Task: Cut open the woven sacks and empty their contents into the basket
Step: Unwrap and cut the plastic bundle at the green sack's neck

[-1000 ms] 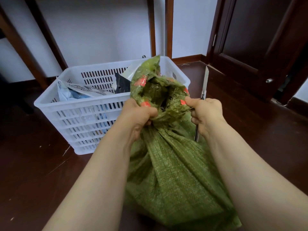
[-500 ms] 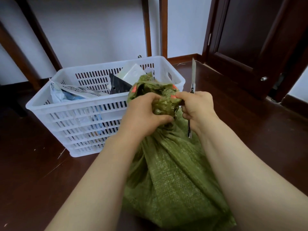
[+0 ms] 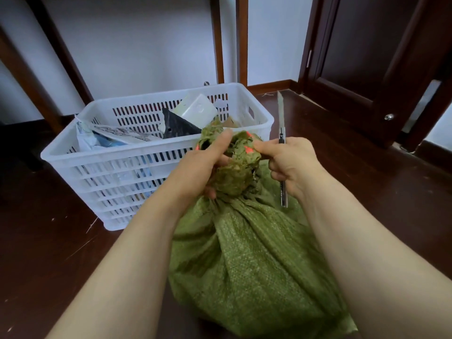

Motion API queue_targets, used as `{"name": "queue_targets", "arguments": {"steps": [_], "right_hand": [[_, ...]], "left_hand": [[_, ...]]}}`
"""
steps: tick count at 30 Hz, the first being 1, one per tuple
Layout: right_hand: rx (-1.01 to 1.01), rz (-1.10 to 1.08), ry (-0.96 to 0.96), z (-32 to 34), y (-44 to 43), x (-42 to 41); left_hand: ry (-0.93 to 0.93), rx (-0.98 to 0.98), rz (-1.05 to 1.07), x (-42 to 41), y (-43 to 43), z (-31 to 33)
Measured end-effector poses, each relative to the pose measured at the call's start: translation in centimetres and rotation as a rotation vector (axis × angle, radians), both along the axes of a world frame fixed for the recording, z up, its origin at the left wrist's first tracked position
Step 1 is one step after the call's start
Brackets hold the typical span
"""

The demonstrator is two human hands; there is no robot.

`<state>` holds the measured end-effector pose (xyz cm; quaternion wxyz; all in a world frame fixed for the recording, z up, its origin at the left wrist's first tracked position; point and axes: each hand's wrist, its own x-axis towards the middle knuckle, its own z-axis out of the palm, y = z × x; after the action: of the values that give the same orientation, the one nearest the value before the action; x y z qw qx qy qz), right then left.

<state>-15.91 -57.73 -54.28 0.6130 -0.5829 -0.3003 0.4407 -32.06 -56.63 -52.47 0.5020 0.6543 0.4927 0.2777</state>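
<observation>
A bulging green woven sack (image 3: 249,265) stands on the dark floor right in front of me, its top bunched into a crumpled knot with red marks. My left hand (image 3: 198,170) grips the left side of that bunched top. My right hand (image 3: 291,165) pinches the right side of the top with thumb and forefinger while its other fingers hold a slim utility knife (image 3: 281,133), blade extended and pointing up. Just behind the sack sits the white slatted plastic basket (image 3: 117,165), holding several parcels and packets.
The basket holds a white box (image 3: 198,111), a black bag (image 3: 176,127) and printed mailers (image 3: 122,135). Dark wooden floor (image 3: 49,241) lies all around. A dark wooden door (image 3: 362,50) stands at the right, wooden furniture legs (image 3: 217,40) against the white wall behind.
The sack's open, spread mouth has been squeezed together into a tight bunch between both hands. The knife stays upright in my right hand.
</observation>
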Motion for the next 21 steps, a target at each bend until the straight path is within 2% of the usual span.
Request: {"name": "queue_targets", "arguments": {"steps": [2, 6, 9, 11, 13, 17, 21], "right_hand": [[-0.002, 0.008, -0.04, 0.2, -0.1, -0.1], [-0.044, -0.002, -0.109, 0.2, -0.4, -0.1], [-0.13, 0.033, -0.32, 0.9, -0.8, 0.0], [-0.184, 0.054, -0.432, 2.4, -1.0, 0.0], [-0.202, 0.088, -0.466, 4.0, -1.3, 0.3], [-0.264, 0.271, -0.652, 5.7, -2.6, 0.5], [-0.328, 0.358, -0.756, 6.5, -3.3, 0.7]], "left_hand": [[0.014, 0.008, -0.056, 0.1, 0.0, -0.2], [0.156, 0.149, -0.129, 0.9, 0.4, -1.2], [0.264, 0.316, -0.091, 1.5, 0.4, -1.8], [0.267, 0.401, -0.016, 1.8, 0.3, -2.1], [0.207, 0.425, 0.055, 1.9, 0.5, -2.1], [-0.063, 0.278, 0.111, 1.8, 0.7, -1.4], [-0.143, 0.231, 0.19, 1.5, 1.5, -1.9]]}}
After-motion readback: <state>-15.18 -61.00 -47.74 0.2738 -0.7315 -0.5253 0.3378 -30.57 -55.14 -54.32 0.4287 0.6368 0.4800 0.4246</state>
